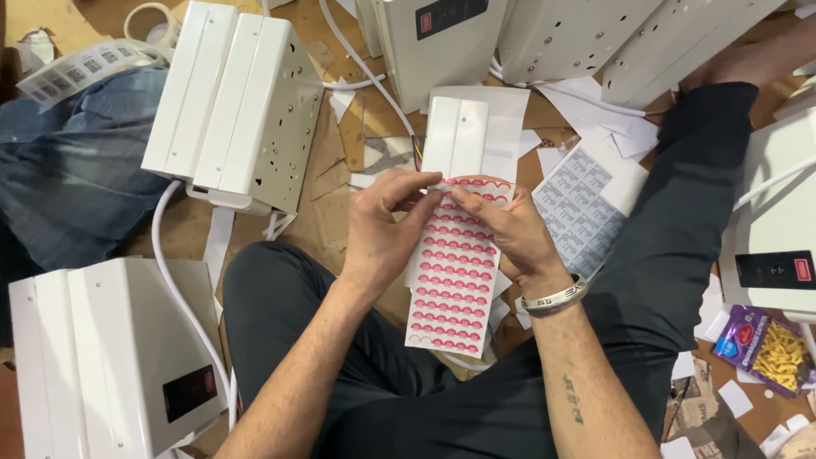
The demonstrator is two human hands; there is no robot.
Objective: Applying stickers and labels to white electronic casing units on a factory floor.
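A sheet of small red-and-white stickers (453,280) hangs in front of me over my crossed legs. My left hand (384,228) pinches the sheet's top edge with thumb and fingers. My right hand (503,228), a metal bracelet on its wrist, grips the same top edge from the right, fingertips meeting the left hand's. Just beyond the sheet lies a white metal box (456,136) on a white paper.
Several white metal boxes surround me: one at the left (234,102), one at the near left (102,357), others along the top (442,42) and at the right (778,221). A sheet of grey labels (580,204), white cables, paper scraps and a purple snack bag (765,347) lie on the floor.
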